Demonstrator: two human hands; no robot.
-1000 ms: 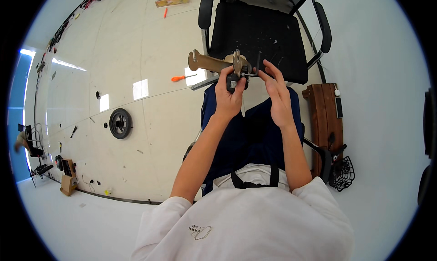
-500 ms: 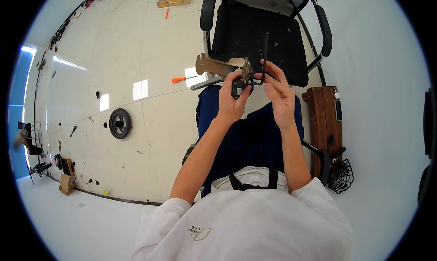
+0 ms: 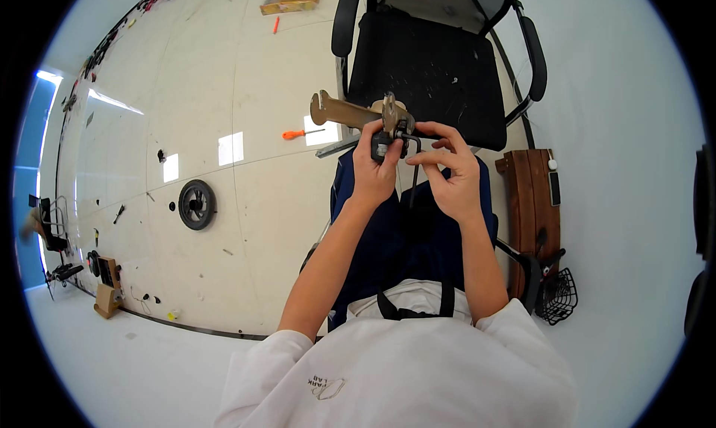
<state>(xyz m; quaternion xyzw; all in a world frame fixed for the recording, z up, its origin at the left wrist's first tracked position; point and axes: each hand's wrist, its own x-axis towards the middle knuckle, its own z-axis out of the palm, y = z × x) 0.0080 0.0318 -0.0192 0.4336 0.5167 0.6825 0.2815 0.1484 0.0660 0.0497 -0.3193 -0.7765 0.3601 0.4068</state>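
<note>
Bright light made white shiny patches on the cream tiled floor [image 3: 276, 227], and straight lines bent near the dark, round edges.

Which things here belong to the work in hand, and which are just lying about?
In hand:
- bronze-coloured, fork-ended metal part, held by the left hand
- black L-shaped hex key, at the right hand's fingertips

Apparently just lying about:
- orange-handled screwdriver on the floor
- round black wheel
- black wire basket

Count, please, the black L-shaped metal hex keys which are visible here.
1: the black L-shaped metal hex key is at the right hand, beside the tan metal part in the left hand. Others may be hidden or too small.
</note>
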